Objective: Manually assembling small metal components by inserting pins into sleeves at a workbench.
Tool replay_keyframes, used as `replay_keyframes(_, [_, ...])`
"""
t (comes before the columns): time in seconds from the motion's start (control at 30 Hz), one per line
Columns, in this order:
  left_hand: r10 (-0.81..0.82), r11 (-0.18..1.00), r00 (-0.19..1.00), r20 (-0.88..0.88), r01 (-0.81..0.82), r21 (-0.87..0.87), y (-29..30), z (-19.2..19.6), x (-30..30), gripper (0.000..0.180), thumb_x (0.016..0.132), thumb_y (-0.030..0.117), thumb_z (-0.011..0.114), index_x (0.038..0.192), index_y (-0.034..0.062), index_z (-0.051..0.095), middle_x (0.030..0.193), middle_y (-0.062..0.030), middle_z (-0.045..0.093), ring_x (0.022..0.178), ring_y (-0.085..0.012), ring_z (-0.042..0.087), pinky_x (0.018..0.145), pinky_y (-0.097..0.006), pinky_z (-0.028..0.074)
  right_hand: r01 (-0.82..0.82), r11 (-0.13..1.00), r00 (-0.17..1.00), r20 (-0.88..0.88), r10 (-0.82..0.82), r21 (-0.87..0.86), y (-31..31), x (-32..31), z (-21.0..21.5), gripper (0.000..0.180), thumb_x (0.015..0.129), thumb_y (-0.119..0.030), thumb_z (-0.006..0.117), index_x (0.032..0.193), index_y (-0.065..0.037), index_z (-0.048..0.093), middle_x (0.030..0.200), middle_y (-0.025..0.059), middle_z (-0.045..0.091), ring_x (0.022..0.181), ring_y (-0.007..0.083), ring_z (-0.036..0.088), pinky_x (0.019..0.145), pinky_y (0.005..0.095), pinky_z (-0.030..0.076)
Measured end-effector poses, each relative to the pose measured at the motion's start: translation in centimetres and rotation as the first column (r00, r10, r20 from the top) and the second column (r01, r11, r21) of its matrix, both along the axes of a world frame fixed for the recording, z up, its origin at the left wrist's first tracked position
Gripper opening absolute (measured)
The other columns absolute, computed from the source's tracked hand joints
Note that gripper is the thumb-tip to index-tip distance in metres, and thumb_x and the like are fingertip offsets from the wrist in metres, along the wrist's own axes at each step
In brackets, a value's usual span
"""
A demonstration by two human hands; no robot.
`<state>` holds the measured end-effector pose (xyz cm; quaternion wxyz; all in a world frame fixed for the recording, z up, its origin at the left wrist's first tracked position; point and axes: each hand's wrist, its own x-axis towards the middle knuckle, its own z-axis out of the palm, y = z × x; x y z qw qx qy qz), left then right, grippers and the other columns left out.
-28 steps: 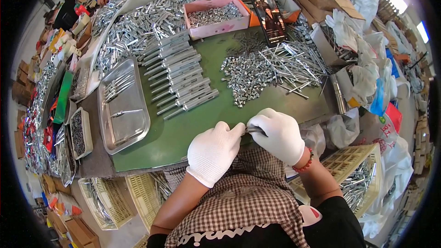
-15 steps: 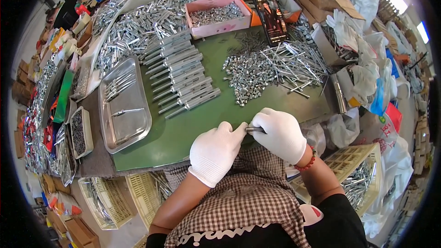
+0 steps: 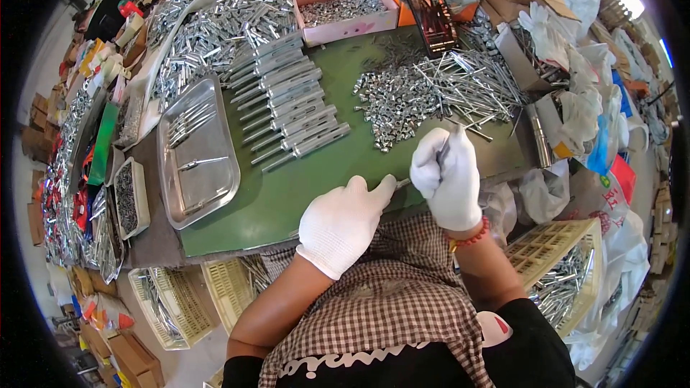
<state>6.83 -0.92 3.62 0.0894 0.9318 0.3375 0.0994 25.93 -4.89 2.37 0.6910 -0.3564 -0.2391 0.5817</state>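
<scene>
My left hand, in a white glove, is closed on a slim metal rod over the near edge of the green work surface; its end sticks out past the fingertips and most of it is hidden. To the right, my gloved right hand is raised, its fingers curled round a short grey metal piece that I cannot identify. Just beyond that hand lie a heap of small metal nuts or sleeves and a pile of long thin metal rods.
Metal tubes with rods lie in a row left of centre. Beside them is a steel tray with thin metal parts. A pink box and a phone stand at the back. Yellow crates sit below the table.
My right hand has moved up and away from my left hand, turning upward with the grey metal piece. The left hand stays nearly in place, and the rod's end now shows.
</scene>
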Motion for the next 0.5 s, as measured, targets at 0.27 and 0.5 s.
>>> replay_keyframes(0.27, [-0.017,0.999,0.998,-0.053,0.014,-0.040,0.0,0.7,0.2,0.030,0.093,0.021,0.063,0.123,0.0215,0.067,0.079,-0.0090,0.058,0.062,-0.0285,0.065,0.053,-0.042,0.053,0.140,0.980,0.958,-0.269,-0.099,0.139,1.9,-2.7,-1.8,0.050,0.108,-0.038,0.038,0.076,-0.004,0.057,0.058,-0.0031,0.036,0.049,0.0093,0.030,0.047,0.0286,0.024])
replay_keyframes(0.5, [-0.067,0.997,0.997,-0.047,0.068,0.039,0.4,0.9,0.7,0.008,0.090,0.016,0.063,0.098,0.0111,0.063,0.080,-0.0084,0.060,0.063,-0.0256,0.068,0.054,-0.039,0.056,0.171,0.972,0.964,0.177,-0.199,0.164,1.1,-3.6,-2.5,0.046,0.104,-0.027,0.043,0.071,-0.001,0.059,0.066,-0.0010,0.050,0.056,0.0058,0.033,0.054,0.0255,0.023])
